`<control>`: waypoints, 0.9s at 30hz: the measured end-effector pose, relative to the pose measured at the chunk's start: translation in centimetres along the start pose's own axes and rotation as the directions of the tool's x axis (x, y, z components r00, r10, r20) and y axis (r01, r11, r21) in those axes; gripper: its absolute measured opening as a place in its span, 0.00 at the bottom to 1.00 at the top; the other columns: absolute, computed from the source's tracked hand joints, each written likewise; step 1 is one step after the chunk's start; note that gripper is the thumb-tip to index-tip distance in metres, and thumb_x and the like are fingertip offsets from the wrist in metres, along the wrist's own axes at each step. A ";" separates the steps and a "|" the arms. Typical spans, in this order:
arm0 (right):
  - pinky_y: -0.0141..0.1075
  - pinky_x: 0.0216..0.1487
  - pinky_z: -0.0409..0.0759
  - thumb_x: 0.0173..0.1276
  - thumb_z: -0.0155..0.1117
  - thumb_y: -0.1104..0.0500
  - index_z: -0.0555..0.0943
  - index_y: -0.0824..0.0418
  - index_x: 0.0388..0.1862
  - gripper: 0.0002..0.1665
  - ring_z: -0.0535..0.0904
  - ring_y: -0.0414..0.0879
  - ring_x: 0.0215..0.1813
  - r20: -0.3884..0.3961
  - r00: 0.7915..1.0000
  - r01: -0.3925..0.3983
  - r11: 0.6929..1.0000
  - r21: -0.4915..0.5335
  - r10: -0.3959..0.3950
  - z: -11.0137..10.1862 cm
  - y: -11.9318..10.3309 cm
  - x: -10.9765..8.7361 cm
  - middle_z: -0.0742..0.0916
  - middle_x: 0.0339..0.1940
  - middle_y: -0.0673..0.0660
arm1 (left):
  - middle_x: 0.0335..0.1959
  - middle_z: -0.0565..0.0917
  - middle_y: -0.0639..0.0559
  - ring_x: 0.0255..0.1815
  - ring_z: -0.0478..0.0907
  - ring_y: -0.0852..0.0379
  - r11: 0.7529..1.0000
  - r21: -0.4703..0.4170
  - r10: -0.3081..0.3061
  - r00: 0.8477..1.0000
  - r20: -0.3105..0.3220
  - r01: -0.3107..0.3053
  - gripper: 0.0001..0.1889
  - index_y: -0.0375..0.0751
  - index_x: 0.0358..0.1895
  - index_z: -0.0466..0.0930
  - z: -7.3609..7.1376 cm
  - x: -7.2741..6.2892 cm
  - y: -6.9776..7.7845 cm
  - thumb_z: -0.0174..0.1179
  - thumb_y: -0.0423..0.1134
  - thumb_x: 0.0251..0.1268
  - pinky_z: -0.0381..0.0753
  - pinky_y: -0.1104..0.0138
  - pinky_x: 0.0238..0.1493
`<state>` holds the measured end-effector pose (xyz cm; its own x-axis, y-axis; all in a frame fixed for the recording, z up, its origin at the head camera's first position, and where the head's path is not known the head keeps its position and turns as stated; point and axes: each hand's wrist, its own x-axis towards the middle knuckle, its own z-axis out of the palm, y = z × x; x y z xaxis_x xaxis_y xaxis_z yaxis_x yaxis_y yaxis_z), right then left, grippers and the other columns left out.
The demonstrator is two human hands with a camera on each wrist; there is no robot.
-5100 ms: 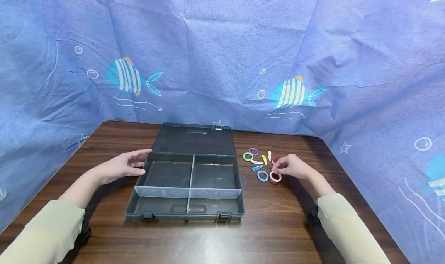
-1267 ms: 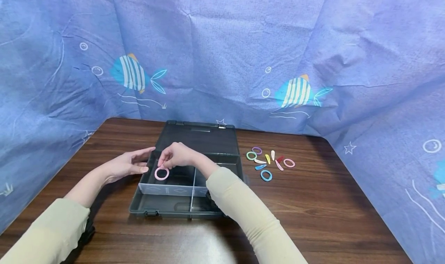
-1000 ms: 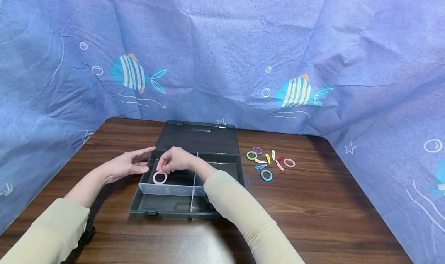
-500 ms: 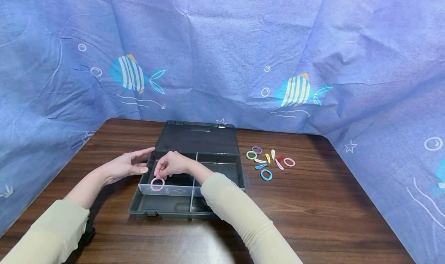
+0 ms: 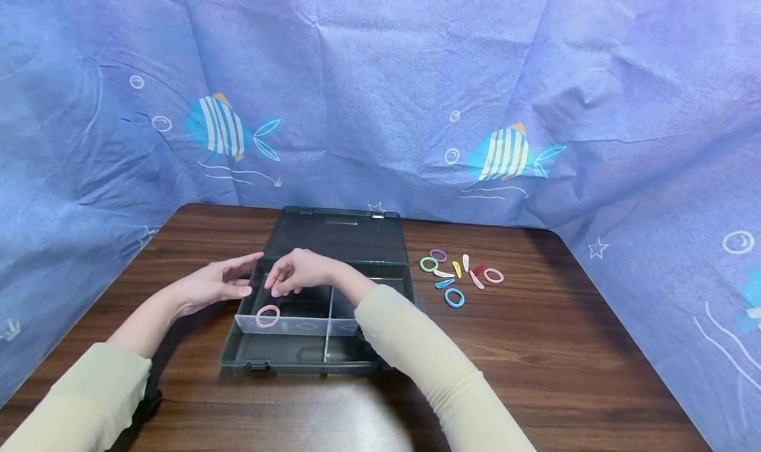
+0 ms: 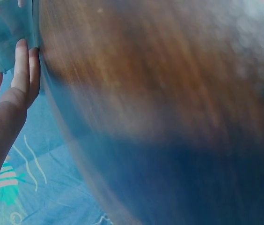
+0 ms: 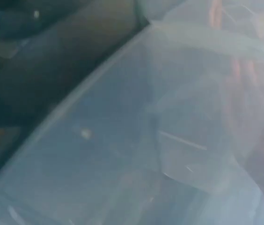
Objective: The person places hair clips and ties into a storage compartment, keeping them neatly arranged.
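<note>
A pink hair tie (image 5: pixel 258 318) sits at the front of the dark see-through divided box's (image 5: pixel 228 353) rear left compartment, against the clear divider. I cannot tell whether it leans or lies flat. Just above it is my right hand (image 5: pixel 306 270), fingers loosely bent, with a gap between fingertips and tie. My left hand (image 5: pixel 211 285) keeps its fingers and thumb spread along the box's left side. In the left wrist view, that hand's (image 6: pixel 8 103) extended fingertips touch the box wall (image 6: pixel 10 28). The right wrist view is too blurred to show the fingers.
Right of the box lie a purple hair tie (image 5: pixel 438 250), a green one (image 5: pixel 421 265), a blue one (image 5: pixel 454 306) and another pink one (image 5: pixel 493 283). Several hair clips, including a yellow clip (image 5: pixel 457 269), lie among them. The box lid (image 5: pixel 339 240) is folded back. A fish-print cloth (image 5: pixel 380 108) hangs behind.
My right hand carried a pink hair tie from the table into the box, lowered it towards the divider and released it, then rose slightly. My left hand has stayed at the box's left side.
</note>
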<state>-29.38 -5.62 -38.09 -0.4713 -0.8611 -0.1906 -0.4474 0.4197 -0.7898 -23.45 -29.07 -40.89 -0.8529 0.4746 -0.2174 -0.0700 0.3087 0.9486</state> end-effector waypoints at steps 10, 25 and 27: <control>0.44 0.43 0.81 0.64 0.65 0.62 0.81 0.64 0.48 0.14 0.82 0.55 0.41 -0.008 0.998 0.055 0.998 -0.005 -0.055 -2.9 -2.0 -2.2 0.87 0.36 0.52 | 0.73 0.47 0.29 0.72 0.50 0.34 1.000 0.024 0.001 1.000 0.002 -0.002 0.43 0.41 0.76 0.41 0.1 0.0 0.1 0.59 0.35 0.65 0.71 0.66 0.59; 0.33 0.44 0.80 0.63 0.66 0.61 0.82 0.62 0.46 0.13 0.82 0.41 0.42 -0.004 0.987 0.162 0.986 -0.031 -0.163 -5.9 -3.1 -6.5 0.87 0.39 0.54 | 0.73 0.49 0.30 0.71 0.52 0.35 1.000 0.011 -0.004 1.000 0.002 0.004 0.42 0.42 0.76 0.41 0.2 0.3 -0.2 0.58 0.34 0.65 0.72 0.69 0.58; 0.33 0.46 0.80 0.63 0.66 0.60 0.82 0.61 0.46 0.13 0.82 0.41 0.43 -0.008 0.986 0.166 0.985 -0.044 -0.166 -6.5 -3.0 -7.3 0.86 0.40 0.56 | 0.73 0.48 0.30 0.71 0.52 0.35 1.000 0.011 0.003 1.000 0.006 -0.003 0.42 0.41 0.76 0.40 0.1 0.3 -0.2 0.58 0.34 0.65 0.72 0.73 0.55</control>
<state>-29.55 1.23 -30.50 -0.3962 -0.9167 -0.0524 -0.5520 0.2834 -0.7842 -23.64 -28.86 -41.15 -0.8502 0.4804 -0.2155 -0.0611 0.3164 0.9466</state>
